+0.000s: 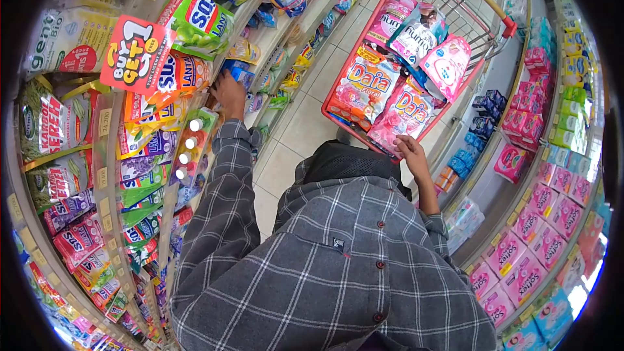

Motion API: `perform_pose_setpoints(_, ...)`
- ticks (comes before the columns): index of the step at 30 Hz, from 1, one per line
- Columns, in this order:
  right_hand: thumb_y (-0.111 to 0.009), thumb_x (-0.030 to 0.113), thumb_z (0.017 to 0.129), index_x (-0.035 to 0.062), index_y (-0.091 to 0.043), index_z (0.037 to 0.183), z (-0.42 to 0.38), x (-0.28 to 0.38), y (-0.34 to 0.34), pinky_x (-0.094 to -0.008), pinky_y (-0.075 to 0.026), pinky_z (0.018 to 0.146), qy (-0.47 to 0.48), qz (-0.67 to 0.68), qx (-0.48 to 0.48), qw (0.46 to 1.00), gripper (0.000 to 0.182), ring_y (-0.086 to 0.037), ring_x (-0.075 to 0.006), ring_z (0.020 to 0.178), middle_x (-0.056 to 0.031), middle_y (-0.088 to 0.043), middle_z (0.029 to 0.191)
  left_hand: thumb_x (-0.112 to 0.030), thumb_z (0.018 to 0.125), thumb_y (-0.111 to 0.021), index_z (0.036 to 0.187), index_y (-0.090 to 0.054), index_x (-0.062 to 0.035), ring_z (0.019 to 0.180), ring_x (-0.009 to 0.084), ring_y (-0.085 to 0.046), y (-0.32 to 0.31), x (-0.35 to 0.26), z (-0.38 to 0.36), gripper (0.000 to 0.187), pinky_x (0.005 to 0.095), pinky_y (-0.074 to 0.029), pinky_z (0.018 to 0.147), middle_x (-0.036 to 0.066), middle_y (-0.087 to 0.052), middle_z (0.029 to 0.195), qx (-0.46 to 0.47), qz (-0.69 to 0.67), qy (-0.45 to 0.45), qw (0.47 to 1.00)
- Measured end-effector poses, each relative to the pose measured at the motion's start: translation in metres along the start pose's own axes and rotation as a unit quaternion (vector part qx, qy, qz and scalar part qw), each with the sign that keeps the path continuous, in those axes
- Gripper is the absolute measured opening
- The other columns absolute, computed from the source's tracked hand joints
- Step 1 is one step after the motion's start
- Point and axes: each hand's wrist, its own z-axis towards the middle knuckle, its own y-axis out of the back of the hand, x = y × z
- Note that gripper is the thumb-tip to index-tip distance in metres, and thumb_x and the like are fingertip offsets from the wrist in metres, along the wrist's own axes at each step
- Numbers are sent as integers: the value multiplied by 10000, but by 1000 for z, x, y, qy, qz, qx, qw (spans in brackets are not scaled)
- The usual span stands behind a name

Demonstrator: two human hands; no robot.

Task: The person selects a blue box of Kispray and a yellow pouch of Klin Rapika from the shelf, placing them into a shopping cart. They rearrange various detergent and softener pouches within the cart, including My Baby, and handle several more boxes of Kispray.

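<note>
My left hand [229, 94] reaches into the shelf on the left. Its fingers are curled at a blue packet [241, 77], partly hidden among other packs. Beside the forearm stand several small bottles with white caps [188, 142]. My right hand [412, 156] hovers by the near rim of the shopping cart, its fingers loosely bent and apart. Closest to it is a pink Daia detergent bag [406, 117], which its fingertips may touch. An orange and white Daia Floral bag [364, 84] lies alongside in the cart.
The shopping cart [359, 34] also holds several pouches, including a pink and white one [446, 65]. A red "Buy 1 Get 1" sign [133, 54] sticks out from the left shelf, near green SOS pouches [198, 23]. Pink Softex packs [507, 253] line the right shelf.
</note>
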Motion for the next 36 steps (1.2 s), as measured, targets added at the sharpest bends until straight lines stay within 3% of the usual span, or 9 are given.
perform_pose_setpoints(15, -624, 242, 948, -14, -621, 1162, 9, -24, 2, -275, -478, 812, 25, 53, -44, 997, 333, -612, -140, 896, -74, -665, 980, -297, 776, -734, 1169, -557, -94, 1219, 313, -513, -2, 1, 16, 477, 551, -397, 991, 113, -561, 1248, 53, -7, -35, 998)
perform_pose_setpoints(18, -623, 236, 950, -10, -621, 1171, 9, -41, 5, -269, -480, 827, 17, 82, -62, 995, 331, -614, -134, 910, -61, -668, 992, -296, 768, -762, 1136, -579, -58, 1095, 310, -584, -9, 7, 22, 475, 479, -448, 931, 137, -609, 1146, 41, -44, -18, 998)
perform_pose_setpoints(20, -624, 241, 951, -8, -621, 1176, 8, -44, 8, -267, -484, 826, -3, 117, -73, 990, 335, -616, -132, 914, -54, -670, 999, -289, 779, -772, 1124, -600, -22, 999, 291, -614, -22, 13, 34, 469, 430, -467, 884, 137, -644, 1079, -5, -180, 7, 984)
perform_pose_setpoints(22, -609, 260, 962, 7, -618, 1187, 5, -43, 15, -265, -487, 824, -17, 123, -71, 990, 339, -622, -124, 925, -57, -673, 1016, -264, 805, -765, 1128, -613, 7, 937, 260, -631, -23, 0, 44, 448, 397, -484, 844, 132, -665, 1058, -47, -341, 53, 937)
perform_pose_setpoints(25, -589, 281, 973, 24, -618, 1187, 3, -42, 21, -264, -486, 813, -34, 128, -74, 989, 336, -623, -115, 937, -53, -675, 1023, -200, 866, -730, 1157, -621, 41, 900, 198, -633, -27, -21, 57, 394, 369, -503, 792, 116, -676, 1094, -104, -587, 161, 787)
perform_pose_setpoints(29, -584, 286, 973, 23, -613, 1196, 7, -37, 30, -259, -486, 809, -29, 120, -85, 989, 346, -630, -120, 935, -56, -680, 1049, -107, 918, -659, 1073, -630, 31, 737, 186, -609, -47, -38, 64, 210, 301, -503, 607, 103, -667, 911, -129, -697, 156, 688)
perform_pose_setpoints(32, -587, 283, 971, 14, -606, 1199, 11, -31, 34, -259, -484, 815, -30, 126, -93, 987, 353, -635, -127, 933, -64, -681, 1062, -144, 908, -685, 1004, -616, 63, 634, 168, -624, -10, -75, 31, 238, 288, -483, 501, 91, -649, 799, -122, -599, 152, 777)
perform_pose_setpoints(33, -583, 290, 972, 10, -600, 1203, 13, -32, 34, -256, -483, 800, -24, 134, -98, 986, 364, -641, -133, 930, -63, -685, 1055, -122, 928, -648, 966, -607, 42, 602, 157, -581, 25, -102, 9, 173, 278, -475, 499, 89, -639, 742, -118, -591, 183, 777)
perform_pose_setpoints(36, -560, 336, 980, 63, -607, 1199, 18, -38, 35, -251, -470, 820, -35, 140, -95, 985, 353, -637, -131, 962, -51, -678, 1099, -135, 924, -652, 961, -609, 37, 599, 156, -579, -4, -94, 8, 181, 283, -463, 488, 83, -642, 736, -100, -584, 108, 798)
